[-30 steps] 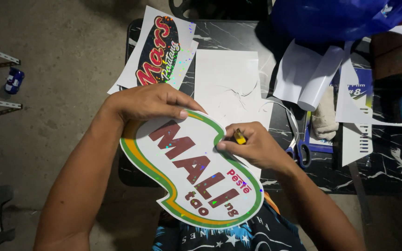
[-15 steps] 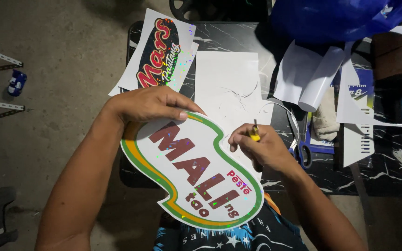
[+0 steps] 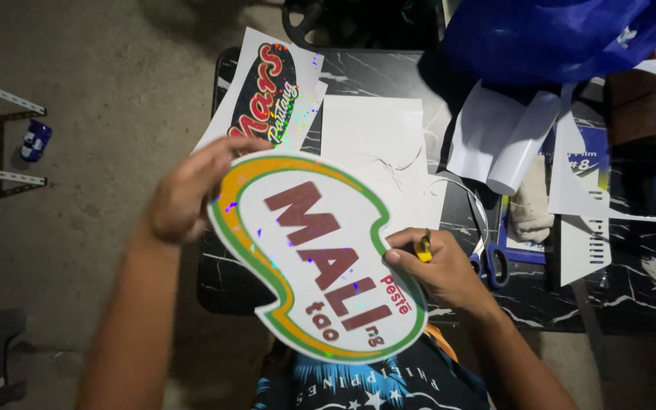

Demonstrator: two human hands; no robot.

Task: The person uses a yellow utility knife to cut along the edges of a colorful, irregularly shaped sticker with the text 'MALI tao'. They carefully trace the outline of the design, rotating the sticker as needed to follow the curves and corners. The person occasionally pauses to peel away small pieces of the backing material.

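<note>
Lifted the blob-shaped cutout sign [image 3: 313,250], white with an orange and green border and dark red lettering, which a second before had lain flat under a spread palm. Held it now raised and tilted towards the camera, looming larger and a little blurred by the motion. Gripped its upper left edge with the left hand [image 3: 187,193], fingers curled over the rim rather than pressed flat on its face. Kept the right hand [image 3: 438,269] at the sign's right edge, closed around a small yellow cutter [image 3: 423,248] pinched between thumb and fingers, thumb tip touching or just beside the border; could not tell whether any blade met the card. Moved that hand only slightly, from over the sign's face out to its rim. Judged from this: cutting paused, piece free and taken up. Left behind the sign a dark marbled table [image 3: 373,72], a plain white sheet [image 3: 370,137] just above it, a second printed sheet [image 3: 267,95] with a black oval above its left end, blue-handled scissors [image 3: 495,258] right of it, and a blue bag [image 3: 548,34] well above and right.
</note>
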